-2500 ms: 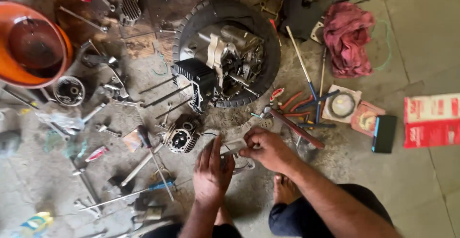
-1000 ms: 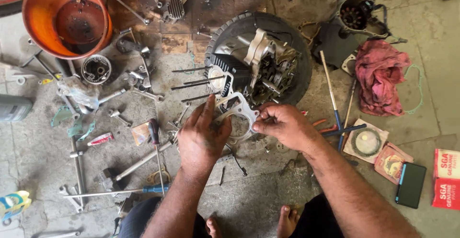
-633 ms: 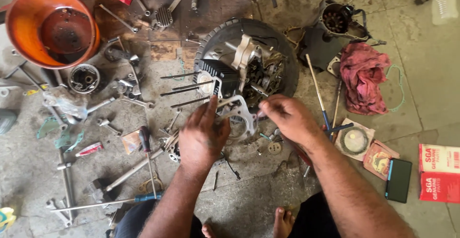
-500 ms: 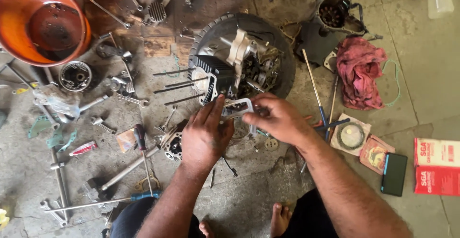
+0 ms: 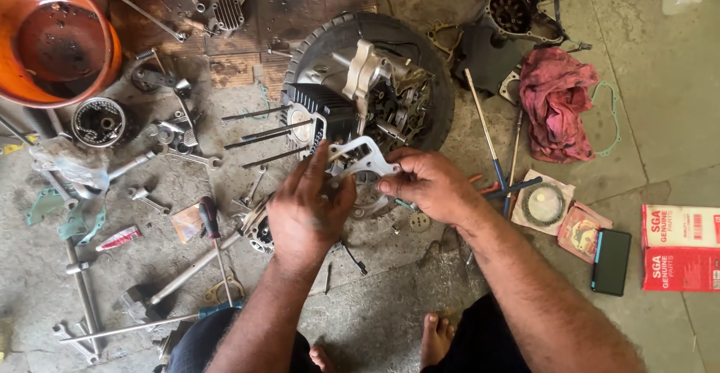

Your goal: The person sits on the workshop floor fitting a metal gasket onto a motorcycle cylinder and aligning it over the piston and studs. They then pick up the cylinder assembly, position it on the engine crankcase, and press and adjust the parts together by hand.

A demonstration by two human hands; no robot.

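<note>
A: Gasket point(image 5: 360, 157), thin and pale, sits between both hands just in front of the engine point(image 5: 367, 91), over the middle of the floor point(image 5: 390, 313).

B: How are the hands set?

A: Left hand point(image 5: 307, 208) lies palm down, fingers spread long, tips pressing the gasket's near-left edge. Right hand point(image 5: 427, 185) pinches the right edge between thumb and forefinger. Both grips are closed on the gasket.

B: How would one handle it well, by your judgement?

A: Keep it flat and level; such a sheet probably bends or tears if pulled from one corner. I'd judge the holes must line up squarely with the studs point(image 5: 262, 129) sticking out of the black cylinder point(image 5: 319, 114), so light, even hold on both edges is best. Grit from the floor on its face could spoil the seal.

B: And the surroundings, near to far?

A: A bare foot point(image 5: 435, 339) at the near edge. The floor is stained grey concrete, oily and cluttered. Left of the hands lie a screwdriver point(image 5: 214, 242) and wrenches; right, a dark phone point(image 5: 611, 262) and red boxes point(image 5: 681, 247). Farther off, the engine rests in a tyre point(image 5: 442, 80), a pink rag point(image 5: 555, 103) lies right of it, and an orange basin point(image 5: 60, 35) fills the far left corner. No walls show.
</note>
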